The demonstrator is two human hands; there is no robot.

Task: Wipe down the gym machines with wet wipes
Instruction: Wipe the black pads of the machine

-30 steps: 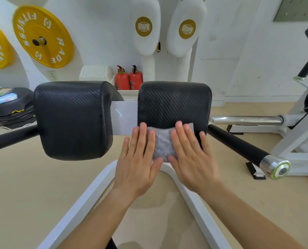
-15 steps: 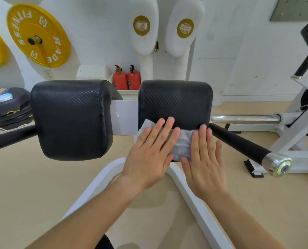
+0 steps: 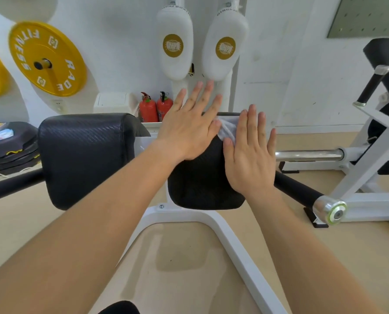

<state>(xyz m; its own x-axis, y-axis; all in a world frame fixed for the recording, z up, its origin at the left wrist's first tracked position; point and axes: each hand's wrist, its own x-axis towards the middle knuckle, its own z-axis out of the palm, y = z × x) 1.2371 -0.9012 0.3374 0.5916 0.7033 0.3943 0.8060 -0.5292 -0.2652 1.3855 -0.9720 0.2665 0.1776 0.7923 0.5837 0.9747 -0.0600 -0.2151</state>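
Two black padded cushions sit on a white machine frame (image 3: 234, 241). The left pad (image 3: 84, 157) is untouched. On the right pad (image 3: 202, 184) a white wet wipe (image 3: 228, 130) lies near the top edge, mostly covered by my hands. My left hand (image 3: 189, 128) lies flat with straight fingers over the pad's upper left, its fingertips reaching past the top edge. My right hand (image 3: 247, 155) presses flat on the wipe and the pad's upper right.
Black handle bars stick out on both sides, the right one (image 3: 302, 191) ending in a silver cap. A chrome bar (image 3: 309, 155) and another white machine (image 3: 374, 150) stand at right. Yellow weight plates (image 3: 46, 60), white punch pads and red extinguishers (image 3: 155, 107) line the wall.
Both hands have slid the wipe up the right pad from its lower part to the top edge. The view has moved closer and tilted down.
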